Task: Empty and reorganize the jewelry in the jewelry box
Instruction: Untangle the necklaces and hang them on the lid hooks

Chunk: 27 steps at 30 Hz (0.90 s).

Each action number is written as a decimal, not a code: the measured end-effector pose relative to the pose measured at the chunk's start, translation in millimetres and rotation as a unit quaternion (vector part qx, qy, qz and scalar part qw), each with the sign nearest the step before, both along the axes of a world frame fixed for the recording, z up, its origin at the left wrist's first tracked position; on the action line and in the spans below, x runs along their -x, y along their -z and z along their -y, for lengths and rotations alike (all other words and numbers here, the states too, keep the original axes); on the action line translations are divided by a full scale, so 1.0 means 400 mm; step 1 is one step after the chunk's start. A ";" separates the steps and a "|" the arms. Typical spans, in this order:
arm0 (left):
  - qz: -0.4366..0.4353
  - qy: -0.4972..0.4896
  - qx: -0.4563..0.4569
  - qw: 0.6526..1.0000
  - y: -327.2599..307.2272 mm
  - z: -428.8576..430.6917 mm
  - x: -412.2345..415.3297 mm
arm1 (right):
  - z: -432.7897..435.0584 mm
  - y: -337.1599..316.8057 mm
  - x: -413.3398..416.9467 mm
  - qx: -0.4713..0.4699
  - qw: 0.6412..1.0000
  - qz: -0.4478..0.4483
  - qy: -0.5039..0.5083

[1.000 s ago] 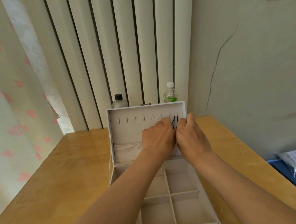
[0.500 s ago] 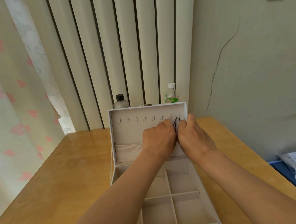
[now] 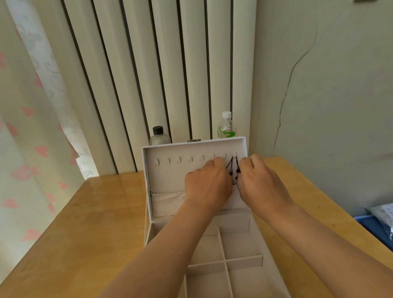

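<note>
The open jewelry box (image 3: 206,288) sits lower centre on a wooden table (image 3: 81,236), its divided tray nearest the camera. At the upright lid (image 3: 170,180), the left hand (image 3: 208,185) and right hand (image 3: 259,184), pressed together a moment ago, now sit slightly apart. The curled fingers of each pinch a strand of the black beaded necklace (image 3: 231,167), which hangs from the hooks at the lid's upper right. Behind stand a black-capped bottle (image 3: 159,136) and a white-capped bottle (image 3: 226,126), then vertical slats (image 3: 174,69). A cracked wall (image 3: 326,106) rises at right and a heart-print curtain (image 3: 19,159) at left.
</note>
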<state>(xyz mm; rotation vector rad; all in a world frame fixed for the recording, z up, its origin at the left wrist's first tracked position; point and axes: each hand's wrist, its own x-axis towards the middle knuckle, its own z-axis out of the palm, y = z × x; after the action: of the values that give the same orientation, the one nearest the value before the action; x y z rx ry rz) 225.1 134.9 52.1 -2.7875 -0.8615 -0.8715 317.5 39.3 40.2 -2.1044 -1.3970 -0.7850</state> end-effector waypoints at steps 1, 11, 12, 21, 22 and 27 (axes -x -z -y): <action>0.014 0.007 0.007 1.000 0.000 0.000 0.000 | -0.002 0.000 0.001 -0.017 1.000 -0.016 -0.001; -0.066 -0.015 -0.042 0.997 -0.026 0.009 -0.014 | -0.011 0.010 -0.010 -0.014 0.996 -0.082 0.015; -0.071 -0.013 -0.047 0.996 -0.025 0.009 -0.015 | -0.013 0.011 -0.012 -0.013 0.997 -0.078 0.018; -0.052 -0.022 -0.053 0.997 -0.020 -0.004 -0.011 | -0.023 0.008 -0.001 -0.040 0.999 0.014 0.014; -0.054 -0.024 -0.049 0.997 -0.017 -0.005 -0.009 | -0.024 0.009 0.002 -0.037 0.999 0.025 0.019; -0.057 -0.040 -0.044 0.997 -0.007 -0.012 0.005 | -0.026 0.013 0.008 -0.020 0.996 0.077 0.049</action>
<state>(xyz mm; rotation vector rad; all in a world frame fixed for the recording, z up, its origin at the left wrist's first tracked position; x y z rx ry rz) 222.9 139.8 54.8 -2.6771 -0.8870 -0.7137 314.4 49.7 35.0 -2.1332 -1.3518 -1.0243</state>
